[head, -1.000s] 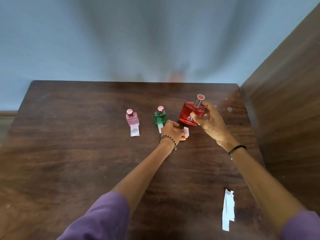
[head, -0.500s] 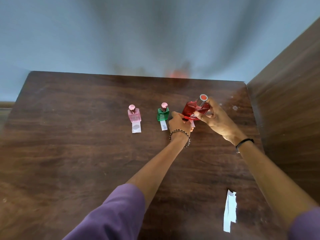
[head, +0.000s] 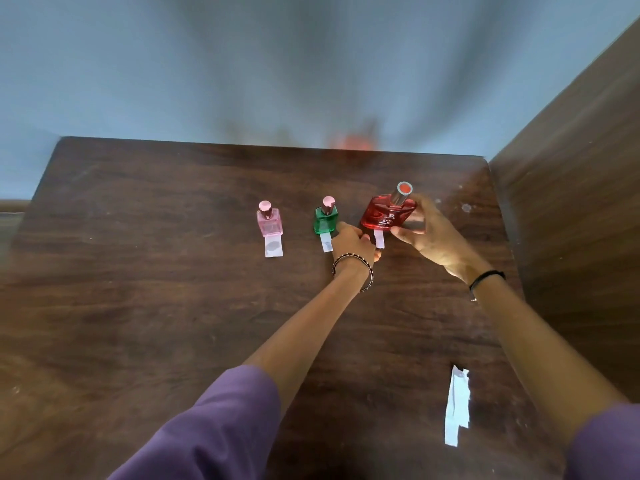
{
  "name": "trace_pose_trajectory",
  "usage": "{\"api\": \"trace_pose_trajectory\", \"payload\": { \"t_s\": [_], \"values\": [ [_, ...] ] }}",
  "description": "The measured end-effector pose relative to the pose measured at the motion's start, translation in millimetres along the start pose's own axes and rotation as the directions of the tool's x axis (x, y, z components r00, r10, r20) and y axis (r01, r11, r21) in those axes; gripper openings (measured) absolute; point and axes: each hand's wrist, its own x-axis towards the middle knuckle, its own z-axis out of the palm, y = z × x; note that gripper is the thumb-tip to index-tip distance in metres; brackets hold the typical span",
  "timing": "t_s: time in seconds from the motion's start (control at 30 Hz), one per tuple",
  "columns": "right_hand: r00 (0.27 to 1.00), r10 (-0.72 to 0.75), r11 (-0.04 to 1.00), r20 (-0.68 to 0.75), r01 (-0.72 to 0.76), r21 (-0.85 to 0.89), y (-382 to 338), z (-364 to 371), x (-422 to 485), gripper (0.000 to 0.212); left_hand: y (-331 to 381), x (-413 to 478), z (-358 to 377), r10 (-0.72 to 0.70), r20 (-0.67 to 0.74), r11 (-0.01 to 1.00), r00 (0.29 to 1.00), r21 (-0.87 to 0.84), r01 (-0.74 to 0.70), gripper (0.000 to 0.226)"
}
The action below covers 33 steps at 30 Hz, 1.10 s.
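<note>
the tabletop [head: 173, 306] is dark brown wood with a streaky grain. it runs back to a pale blue-grey wall [head: 173, 64], and a wooden panel [head: 571, 168] closes it off on my right. three small bottles stand in a row toward the far edge: a pink bottle [head: 269, 221], a green bottle [head: 325, 220] and a red bottle [head: 387, 214]. a first strip [head: 273, 247] of white paper lies at the pink one's foot and a second strip [head: 326, 242] at the green one's. a loose strip [head: 457, 405] lies well apart, near my right forearm.

my right hand [head: 433, 237] grasps the red bottle, thumb on its near face and fingers [head: 417, 220] wrapped round its right side. the bottle is tilted, silver cap leaning right, and its base is at the far end of a third strip [head: 379, 239]; i cannot tell whether it touches the wood.

my left hand [head: 355, 242] sits low between the green and red bottles with its fingers [head: 346, 228] curled, just beside the third strip. whether they pinch the paper i cannot tell.
</note>
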Motion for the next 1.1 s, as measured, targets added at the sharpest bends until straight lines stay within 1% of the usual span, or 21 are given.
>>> {"api": "trace_pose_trajectory", "payload": {
  "t_s": [0.13,0.2,0.23,0.3,0.37,0.5,0.57,0.63,0.73,0.8,0.87,0.97,1.03,1.1],
  "values": [
    [0.990,0.080,0.996,-0.115,-0.083,-0.025,16.4,7.2,-21.2,0.059,-15.9,-16.0,-3.2,-0.008,-0.002,1.000,1.000,-0.006,0.008,0.012],
    [0.983,0.100,0.993,-0.157,-0.108,-0.042,24.1,12.5,-35.8,0.060,-25.9,-27.4,-4.5,-0.007,0.006,1.000,1.000,0.001,0.007,0.013],
    [0.980,0.097,0.992,-0.174,-0.108,-0.059,27.7,15.8,-44.2,0.060,-32.1,-34.3,-5.3,0.008,0.014,1.000,1.000,0.026,-0.008,0.012],
    [0.978,0.072,0.989,-0.195,-0.095,-0.109,34.6,22.7,-64.6,0.057,-44.9,-50.2,-6.6,0.070,0.046,0.989,0.996,0.131,-0.075,0.012],
    [0.982,0.045,0.984,-0.182,-0.075,-0.163,40.4,29.3,-88.1,0.052,-56.9,-66.5,-7.1,0.124,0.102,0.960,0.987,0.238,-0.145,0.015],
    [0.998,-0.013,0.944,-0.069,-0.010,-0.329,49.5,39.0,-138.2,0.045,-74.5,-98.9,-7.2,0.161,0.240,0.907,0.957,0.347,-0.240,0.007],
    [0.996,-0.026,0.948,-0.091,-0.004,-0.318,51.9,40.2,-164.7,0.043,-82.3,-115.4,-8.7,0.177,0.320,0.859,0.931,0.411,-0.305,0.011],
    [0.985,-0.056,0.953,-0.164,0.004,-0.303,57.2,41.9,-193.2,0.038,-91.7,-130.4,-10.5,0.212,0.416,0.761,0.884,0.497,-0.417,0.016],
    [0.948,-0.121,0.941,-0.294,0.014,-0.339,73.8,50.2,-232.9,0.026,-106.6,-147.7,-12.5,0.273,0.577,0.530,0.770,0.578,-0.621,0.021],
    [0.933,-0.119,0.923,-0.339,-0.022,-0.384,87.4,58.6,-254.8,0.023,-114.9,-155.9,-13.4,0.313,0.654,0.384,0.689,0.577,-0.721,0.023],
    [0.942,-0.103,0.890,-0.320,-0.056,-0.452,97.5,67.9,-270.1,0.029,-121.6,-162.3,-13.9,0.328,0.715,0.251,0.617,0.564,-0.787,0.028],
    [0.964,-0.078,0.859,-0.255,-0.065,-0.508,106.0,77.6,-286.6,0.042,-130.1,-170.1,-13.4,0.263,0.793,0.089,0.549,0.547,-0.833,0.040],
    [0.977,-0.042,0.847,-0.208,-0.075,-0.527,111.6,77.3,-292.7,0.049,-134.9,-175.2,-12.2,0.220,0.822,0.010,0.525,0.537,-0.844,0.047],
    [0.986,-0.025,0.840,-0.168,-0.070,-0.538,117.4,68.6,-295.9,0.062,-137.8,-179.6,-10.3,0.197,0.835,-0.025,0.513,0.527,-0.849,0.051]
  ]
}}
